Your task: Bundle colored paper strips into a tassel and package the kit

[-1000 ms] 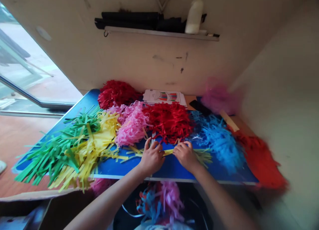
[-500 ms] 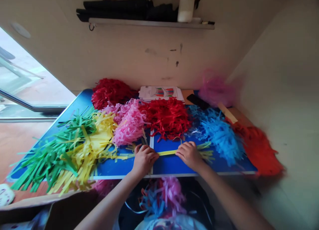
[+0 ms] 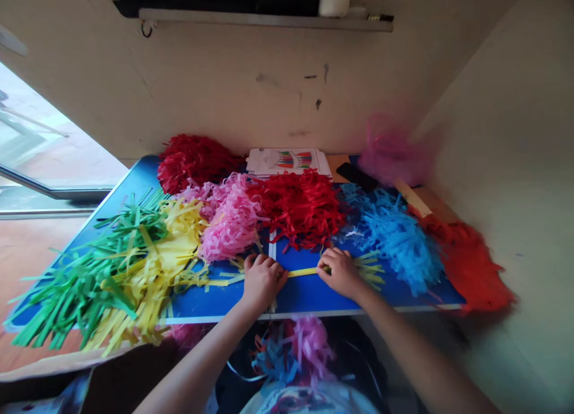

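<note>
A narrow yellow paper strip [image 3: 302, 272] runs between my two hands, just above or on the blue table [image 3: 296, 294] near its front edge. My left hand [image 3: 263, 277] has its fingers closed on the strip's left part. At the strip's right part, my right hand [image 3: 339, 271] pinches it, and a fringed yellow-green end [image 3: 370, 269] fans out beyond the fingers. Left of my left hand lie more yellow fringe pieces [image 3: 179, 228]. Behind my hands sit a pink fringe bunch [image 3: 231, 219] and a red fringe bunch [image 3: 300, 207].
Green fringe [image 3: 89, 282] hangs over the table's left side. Blue fringe [image 3: 399, 240] and orange-red paper [image 3: 478, 267] lie on the right. A dark phone [image 3: 356, 176] and printed sheets [image 3: 289, 163] rest at the back. Above is a wall shelf [image 3: 264, 20]. Pink-and-blue fringe [image 3: 309, 348] lies on my lap.
The view has tilted slightly down. My right hand has curled a little more around the strip, and the strip between my hands looks slightly narrower.
</note>
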Demonstrator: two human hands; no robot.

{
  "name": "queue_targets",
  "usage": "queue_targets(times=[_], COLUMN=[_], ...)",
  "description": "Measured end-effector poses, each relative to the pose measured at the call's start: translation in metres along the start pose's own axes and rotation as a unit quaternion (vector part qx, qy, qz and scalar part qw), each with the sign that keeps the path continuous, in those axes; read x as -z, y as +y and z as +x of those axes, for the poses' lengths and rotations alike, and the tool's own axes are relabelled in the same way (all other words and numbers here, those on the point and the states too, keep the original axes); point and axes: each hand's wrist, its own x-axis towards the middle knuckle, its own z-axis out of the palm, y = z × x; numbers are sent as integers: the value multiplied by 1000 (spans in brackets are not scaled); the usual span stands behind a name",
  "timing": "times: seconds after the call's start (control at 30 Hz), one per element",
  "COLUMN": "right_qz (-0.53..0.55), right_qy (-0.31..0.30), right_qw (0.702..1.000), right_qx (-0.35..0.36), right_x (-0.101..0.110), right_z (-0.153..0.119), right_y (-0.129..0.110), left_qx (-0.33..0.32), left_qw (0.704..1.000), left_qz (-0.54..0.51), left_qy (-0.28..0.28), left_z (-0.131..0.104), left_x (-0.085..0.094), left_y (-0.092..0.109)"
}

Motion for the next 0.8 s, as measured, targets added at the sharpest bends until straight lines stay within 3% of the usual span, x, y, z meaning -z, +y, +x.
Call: queue_targets(times=[0.13,0.2,0.37,0.47,0.6,0.8], right_qz=[-19,-29,-71,-88,-86,-112], right_qy=[10,17,10,15,28,61], right_qw=[1000,999,988,983,986,978], right_qx=[-11,0,135,161,142,166], right_x=[4,9,11,8,11,-5], right_z=[2,0,-3,0,5,1], right_y=[-8,-14,-22,-19,-19,-35], left_qx=[-10,-48,-172,-174,-165,-182], left_qw=[1000,998,983,983,980,974], left_qz=[23,22,30,33,51,52], left_qy=[16,24,50,55,93,127], left_z=[1,0,-2,-3,-1,-4], left_x=[1,2,3,4,1,-9], left_y=[0,-2,-1,7,17,12])
